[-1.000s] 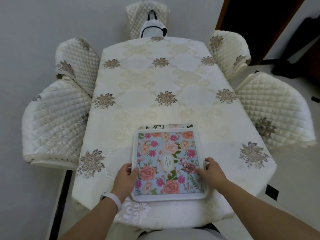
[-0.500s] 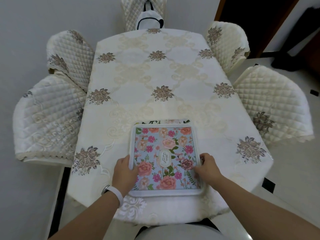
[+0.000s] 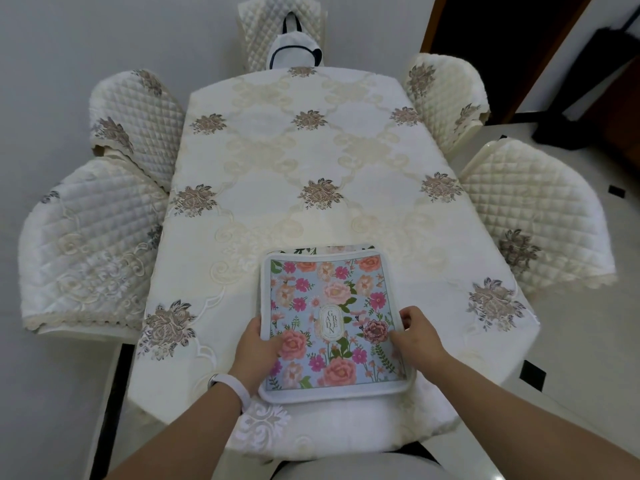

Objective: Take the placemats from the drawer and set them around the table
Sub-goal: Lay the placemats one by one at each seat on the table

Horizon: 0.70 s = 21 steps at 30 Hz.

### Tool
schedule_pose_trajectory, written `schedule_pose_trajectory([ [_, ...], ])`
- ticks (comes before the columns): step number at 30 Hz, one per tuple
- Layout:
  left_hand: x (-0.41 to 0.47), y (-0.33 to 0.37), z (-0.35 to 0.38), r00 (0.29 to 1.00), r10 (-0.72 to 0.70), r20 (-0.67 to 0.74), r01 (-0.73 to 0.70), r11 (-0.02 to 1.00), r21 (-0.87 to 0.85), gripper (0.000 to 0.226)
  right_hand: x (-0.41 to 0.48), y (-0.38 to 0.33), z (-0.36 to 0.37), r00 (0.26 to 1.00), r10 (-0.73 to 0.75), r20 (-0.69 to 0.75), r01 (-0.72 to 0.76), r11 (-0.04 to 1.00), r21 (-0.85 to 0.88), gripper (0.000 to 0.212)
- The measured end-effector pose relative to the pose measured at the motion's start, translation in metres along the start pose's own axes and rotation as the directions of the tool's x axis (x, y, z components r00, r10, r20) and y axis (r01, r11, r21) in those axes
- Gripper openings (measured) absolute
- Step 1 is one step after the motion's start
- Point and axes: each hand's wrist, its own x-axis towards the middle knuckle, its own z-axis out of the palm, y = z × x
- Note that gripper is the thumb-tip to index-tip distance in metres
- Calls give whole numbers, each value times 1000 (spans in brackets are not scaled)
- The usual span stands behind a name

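Observation:
A stack of floral placemats (image 3: 332, 306) with a white border lies on the near end of the table (image 3: 311, 161), which is covered by a cream embroidered cloth. The edge of a lower mat peeks out at the stack's far side. My left hand (image 3: 258, 348) grips the stack's left edge, thumb on top. My right hand (image 3: 417, 336) grips the right edge, thumb on the top mat and fingers curled at the border. A white band sits on my left wrist.
Quilted cream chairs surround the table: two on the left (image 3: 86, 244), two on the right (image 3: 526, 216), one at the far end (image 3: 282, 29) with a white bag (image 3: 294, 51) on it. A dark doorway (image 3: 502, 46) is at the back right.
The camera has shifted slightly, so the table sits a little lower in view. Both hands stay on the placemat stack at its side edges; the stack has barely moved.

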Motion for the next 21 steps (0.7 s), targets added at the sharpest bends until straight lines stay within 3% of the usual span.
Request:
schedule_pose_trajectory([
  [6,-8,2,0,997,24,67,-19,997,-74,35,-17,-10,-6,999,-10,-31,13,996,86,21],
  [11,-11,1,9,978,17,207,26,978,-205,41,-44,-10,-11,992,-23,-122,36,994,101,20],
  [21,-37,29,65,923,216,319,-167,971,-173,34,-102,24,-51,928,34,-371,56,972,229,25],
])
